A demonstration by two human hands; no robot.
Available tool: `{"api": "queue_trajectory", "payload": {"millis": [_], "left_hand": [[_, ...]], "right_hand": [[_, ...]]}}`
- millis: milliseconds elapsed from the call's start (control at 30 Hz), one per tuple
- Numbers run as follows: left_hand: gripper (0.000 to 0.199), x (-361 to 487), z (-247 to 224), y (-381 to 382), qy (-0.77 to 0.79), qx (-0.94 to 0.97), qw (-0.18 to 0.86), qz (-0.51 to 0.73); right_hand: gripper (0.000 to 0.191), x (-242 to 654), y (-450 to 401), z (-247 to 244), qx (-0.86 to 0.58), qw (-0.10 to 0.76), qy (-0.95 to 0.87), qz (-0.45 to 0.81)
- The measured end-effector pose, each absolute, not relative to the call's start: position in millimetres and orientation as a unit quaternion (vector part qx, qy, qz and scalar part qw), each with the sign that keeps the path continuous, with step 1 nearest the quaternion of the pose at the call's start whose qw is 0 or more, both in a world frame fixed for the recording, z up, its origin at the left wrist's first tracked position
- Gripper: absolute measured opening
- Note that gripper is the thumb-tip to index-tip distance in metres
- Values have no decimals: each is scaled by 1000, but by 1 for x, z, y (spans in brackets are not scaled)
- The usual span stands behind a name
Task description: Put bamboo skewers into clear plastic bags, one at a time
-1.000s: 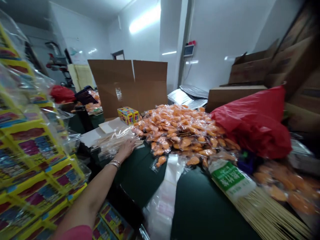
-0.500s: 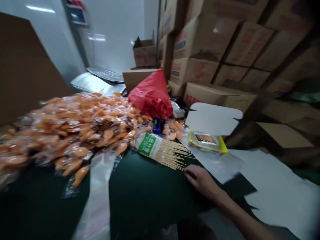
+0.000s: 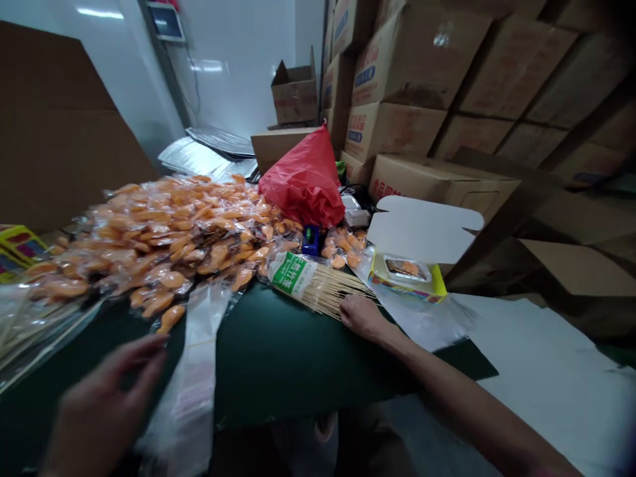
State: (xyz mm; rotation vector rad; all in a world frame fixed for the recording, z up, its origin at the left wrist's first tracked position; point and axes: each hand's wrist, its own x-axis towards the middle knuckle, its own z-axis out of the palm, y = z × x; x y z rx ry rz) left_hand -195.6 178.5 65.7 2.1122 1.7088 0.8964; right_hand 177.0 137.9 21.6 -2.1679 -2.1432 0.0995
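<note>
Bamboo skewers (image 3: 332,291) with a green label (image 3: 291,273) touch the right hand (image 3: 362,317), its grip released; left hand (image 3: 106,397) hangs open, empty.

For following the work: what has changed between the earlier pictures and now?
The right hand moved forward and now touches the bamboo skewers. The left hand came off the clear bag of sticks and hangs open over the green table. The pile of orange packets stayed as it was.

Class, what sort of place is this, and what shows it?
Probably a small packing room: stacked cardboard cartons, a heap of orange items in clear wrappers, and a bundle of wooden skewers.
</note>
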Motion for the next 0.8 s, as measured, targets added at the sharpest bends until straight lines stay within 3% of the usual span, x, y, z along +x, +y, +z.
{"api": "queue_trajectory", "payload": {"millis": [67, 167, 367, 467, 600, 700, 800], "left_hand": [[25, -183, 58, 140, 555, 710, 213, 377], [18, -129, 40, 106, 486, 661, 415, 392], [22, -21, 7, 91, 357, 458, 765, 280], [35, 11, 5, 93, 310, 341, 862, 211], [49, 34, 25, 103, 258, 341, 877, 221], [27, 27, 47, 118, 250, 444, 802, 310], [22, -1, 65, 132, 300, 582, 673, 343]], "right_hand": [[17, 185, 135, 27, -703, 44, -709, 34], [22, 203, 126, 35, -707, 51, -704, 40], [22, 239, 68, 46, -741, 82, -662, 84], [28, 241, 25, 48, -740, 193, -617, 186], [33, 208, 1, 36, -656, 380, -542, 361], [36, 169, 16, 24, -609, 409, -559, 385], [32, 139, 42, 23, -563, 405, -618, 369]]}}
